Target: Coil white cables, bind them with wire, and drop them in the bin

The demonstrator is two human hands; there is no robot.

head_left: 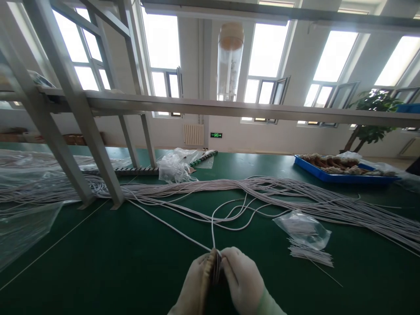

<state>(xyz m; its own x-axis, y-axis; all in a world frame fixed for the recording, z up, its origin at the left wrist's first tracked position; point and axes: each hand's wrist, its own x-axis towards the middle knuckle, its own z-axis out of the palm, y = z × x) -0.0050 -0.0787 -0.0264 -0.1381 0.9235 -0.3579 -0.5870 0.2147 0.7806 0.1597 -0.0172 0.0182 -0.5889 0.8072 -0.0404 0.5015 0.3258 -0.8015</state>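
Observation:
My left hand (197, 280), in a pale glove, is closed around a small coil of light grey cable (215, 267) low in the middle of the view. Pressed against the same coil from the other side is my right hand (243, 275), also gloved, its thumb and fingers pinching the cable. Two cable strands leave the top of the coil: one runs up to the left, the other loops upward. Both lead toward a long bundle of grey cables (197, 187) lying across the green table (138, 271). The fingertips are partly hidden behind the coil.
Right of my hands lie short white ties (310, 254) beside a clear plastic bag (303, 229). A blue tray (341, 177) stands farther back. Crumpled plastic (177, 165) rests behind the bundle. Metal shelf posts (95, 148) rise at left; a shelf above bears a clear bottle (230, 63).

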